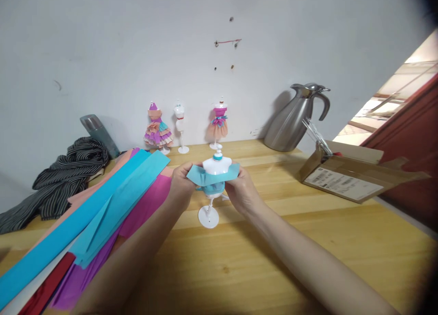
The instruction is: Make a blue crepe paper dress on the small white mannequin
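Observation:
A small white mannequin (215, 166) stands upright on a round base in front of me, a narrow teal band around its neck. Across its chest stretches a strip of teal crepe paper (212, 178), and more teal paper wraps the waist below. My left hand (184, 183) pinches the strip's left end. At the other end, my right hand (241, 187) is closed on the paper, beside the mannequin. Parts of the fingers of both hands are hidden behind the paper.
Crepe paper strips (112, 210) in several colours lie at left, near a striped cloth (73, 169) and a flask (99, 132). Dressed mannequins (219, 123) stand by the wall. At right are a steel jug (290, 118) and a cardboard box (345, 180).

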Motion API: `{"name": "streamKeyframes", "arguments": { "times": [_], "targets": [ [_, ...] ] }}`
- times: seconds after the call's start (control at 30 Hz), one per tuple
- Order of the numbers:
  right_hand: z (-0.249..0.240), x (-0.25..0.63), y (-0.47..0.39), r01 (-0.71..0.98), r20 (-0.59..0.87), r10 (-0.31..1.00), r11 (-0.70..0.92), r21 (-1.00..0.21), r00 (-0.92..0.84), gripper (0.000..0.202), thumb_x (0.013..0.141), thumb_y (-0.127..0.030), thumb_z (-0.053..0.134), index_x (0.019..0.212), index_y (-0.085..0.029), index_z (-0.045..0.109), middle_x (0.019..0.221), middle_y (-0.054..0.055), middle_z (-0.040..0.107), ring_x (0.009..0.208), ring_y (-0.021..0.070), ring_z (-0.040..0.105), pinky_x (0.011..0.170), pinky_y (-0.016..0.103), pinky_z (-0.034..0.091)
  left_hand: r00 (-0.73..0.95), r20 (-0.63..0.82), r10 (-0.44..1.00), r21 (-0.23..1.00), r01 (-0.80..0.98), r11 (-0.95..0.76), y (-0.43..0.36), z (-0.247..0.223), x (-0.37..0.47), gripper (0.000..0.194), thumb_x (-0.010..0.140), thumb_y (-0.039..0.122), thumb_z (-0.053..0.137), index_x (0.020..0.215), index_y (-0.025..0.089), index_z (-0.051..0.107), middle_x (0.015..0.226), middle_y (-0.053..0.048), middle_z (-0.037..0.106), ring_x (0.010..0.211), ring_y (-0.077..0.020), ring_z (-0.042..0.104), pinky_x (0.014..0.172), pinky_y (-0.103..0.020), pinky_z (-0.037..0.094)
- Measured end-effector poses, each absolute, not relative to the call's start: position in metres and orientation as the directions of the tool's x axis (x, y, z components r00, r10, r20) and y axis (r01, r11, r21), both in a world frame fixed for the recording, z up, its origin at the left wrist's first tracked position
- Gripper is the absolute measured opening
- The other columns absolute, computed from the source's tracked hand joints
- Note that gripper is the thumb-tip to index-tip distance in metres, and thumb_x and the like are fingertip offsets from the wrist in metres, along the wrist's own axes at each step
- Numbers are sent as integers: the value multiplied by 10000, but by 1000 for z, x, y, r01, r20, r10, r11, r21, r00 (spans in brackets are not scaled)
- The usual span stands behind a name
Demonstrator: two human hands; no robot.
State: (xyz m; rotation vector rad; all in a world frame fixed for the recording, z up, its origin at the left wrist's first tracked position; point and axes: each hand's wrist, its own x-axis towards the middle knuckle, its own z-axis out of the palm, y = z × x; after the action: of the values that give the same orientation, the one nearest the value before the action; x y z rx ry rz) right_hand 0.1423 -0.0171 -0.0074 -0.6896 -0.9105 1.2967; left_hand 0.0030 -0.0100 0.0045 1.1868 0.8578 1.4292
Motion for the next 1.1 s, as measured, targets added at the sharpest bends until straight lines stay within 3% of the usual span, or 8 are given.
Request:
{"name": "streamKeyframes", "arguments": {
  "times": [0.3,0.7,0.93,1.1],
  "targets": [
    [-9,142,-20,-475,188,973,231,-849,137,270,483,-142,781,686,-203,613,683,-45,638,622,120,531,624,250,426,13,218,976,947,-247,-208,-10,4,4,143,572,244,742,636,143,666,595,17,617,551,-98,507,545,-223,434],
    [-6,146,-25,-419,225,974,214,-882,24,254,553,-269,821,744,-198,671,715,5,687,660,169,604,650,304,469,32,303,952,933,-212,-290,-15,4,2,86,609,171,722,693,154,713,614,26,650,564,-102,537,560,-218,443],
    [-12,147,-22,-337,291,955,291,-896,52,304,580,-265,802,841,-211,656,809,-7,693,714,157,606,681,285,469,68,253,965,944,-238,-230,-18,8,5,341,651,290,763,965,175,695,916,-53,744,831,-199,677,705,-276,515],
    [-10,149,-24,-269,312,948,317,-910,61,286,609,-273,771,855,-212,640,832,-3,687,746,162,606,703,287,472,55,209,976,951,-244,-190,-20,8,7,448,643,315,776,1039,165,628,945,-75,729,862,-204,670,699,-271,510]
  ]
}}
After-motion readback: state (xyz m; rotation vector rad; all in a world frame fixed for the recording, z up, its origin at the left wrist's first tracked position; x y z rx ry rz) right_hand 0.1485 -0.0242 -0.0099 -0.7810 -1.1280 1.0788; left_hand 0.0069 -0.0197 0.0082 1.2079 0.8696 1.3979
